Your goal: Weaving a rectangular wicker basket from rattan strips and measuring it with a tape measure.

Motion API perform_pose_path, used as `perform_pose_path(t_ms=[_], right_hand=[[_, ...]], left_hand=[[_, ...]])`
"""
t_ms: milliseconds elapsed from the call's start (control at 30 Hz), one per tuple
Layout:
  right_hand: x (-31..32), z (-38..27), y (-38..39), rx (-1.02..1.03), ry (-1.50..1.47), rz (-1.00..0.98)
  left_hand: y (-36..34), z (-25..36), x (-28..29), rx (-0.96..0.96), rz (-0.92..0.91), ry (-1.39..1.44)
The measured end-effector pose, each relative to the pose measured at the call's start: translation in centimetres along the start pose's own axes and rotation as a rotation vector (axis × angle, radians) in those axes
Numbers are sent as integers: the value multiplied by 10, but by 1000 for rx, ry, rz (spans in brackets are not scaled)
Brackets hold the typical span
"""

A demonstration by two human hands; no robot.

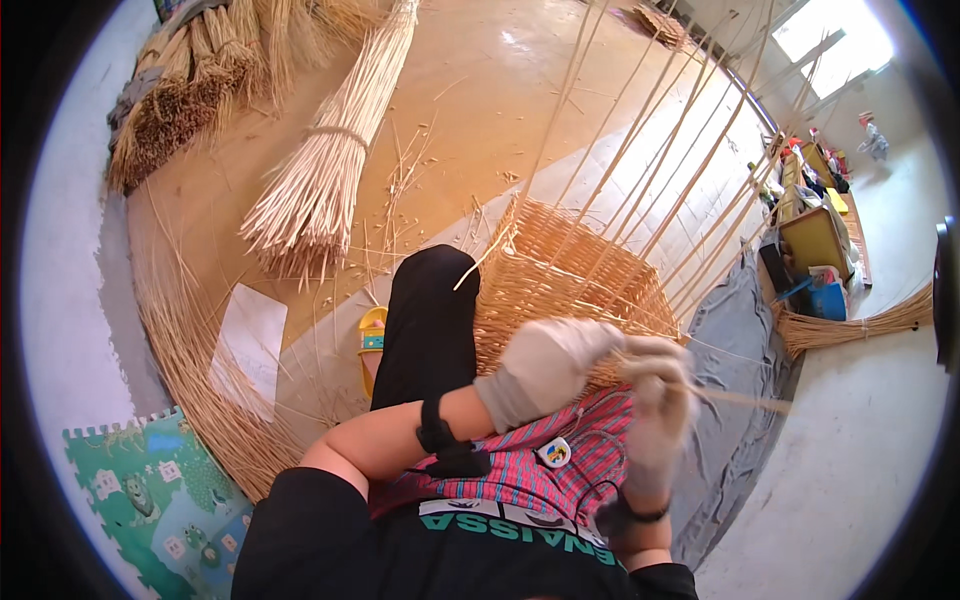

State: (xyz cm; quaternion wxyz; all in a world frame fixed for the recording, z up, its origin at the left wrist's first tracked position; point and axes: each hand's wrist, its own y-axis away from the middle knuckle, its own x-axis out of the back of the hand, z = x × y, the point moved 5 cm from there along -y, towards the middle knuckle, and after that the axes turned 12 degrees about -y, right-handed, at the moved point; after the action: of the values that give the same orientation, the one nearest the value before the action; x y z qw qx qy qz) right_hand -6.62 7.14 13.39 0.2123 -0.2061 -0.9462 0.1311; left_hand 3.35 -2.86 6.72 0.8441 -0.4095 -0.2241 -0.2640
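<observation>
Watching from my end, the wicker basket [530, 240] sits just past both gloved hands, its near side right behind the left hand [552, 365]. That one's fingers are bunched together by the right's; can't tell if they're pinching anything. The right hand [662, 395] is kinda blurry but looks curled around a strand [745, 400] poking out to its right, over the grey cloth [735, 355]. Big stalk bundle [335, 165] lies beyond the left hand, off to its left.
</observation>
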Motion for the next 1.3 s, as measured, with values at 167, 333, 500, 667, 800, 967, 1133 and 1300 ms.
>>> perform_pose_path(t_ms=[167, 333, 500, 667, 800, 967, 1133, 1300], right_hand=[[-2, 69, -14, -248, -347, 196], [-89, 95, -62, 167, 280, -171], [-113, 115, -67, 96, 290, -151], [-116, 119, -74, 109, 255, -204], [-116, 125, -70, 138, 323, -142], [-116, 126, -72, 106, 345, -152], [-118, 122, -79, 56, 381, -231], [-121, 115, -86, 69, 423, -245]], left_hand=[[23, -100, 34, 234, 268, -273], [22, -135, 22, 288, 174, -32], [28, -144, 15, 246, 225, 22], [32, -150, 9, 374, 206, 80], [31, -156, 6, 409, 246, 195], [27, -154, 6, 450, 152, 135], [28, -157, 2, 473, 195, 247], [27, -161, 4, 401, 220, 250]])
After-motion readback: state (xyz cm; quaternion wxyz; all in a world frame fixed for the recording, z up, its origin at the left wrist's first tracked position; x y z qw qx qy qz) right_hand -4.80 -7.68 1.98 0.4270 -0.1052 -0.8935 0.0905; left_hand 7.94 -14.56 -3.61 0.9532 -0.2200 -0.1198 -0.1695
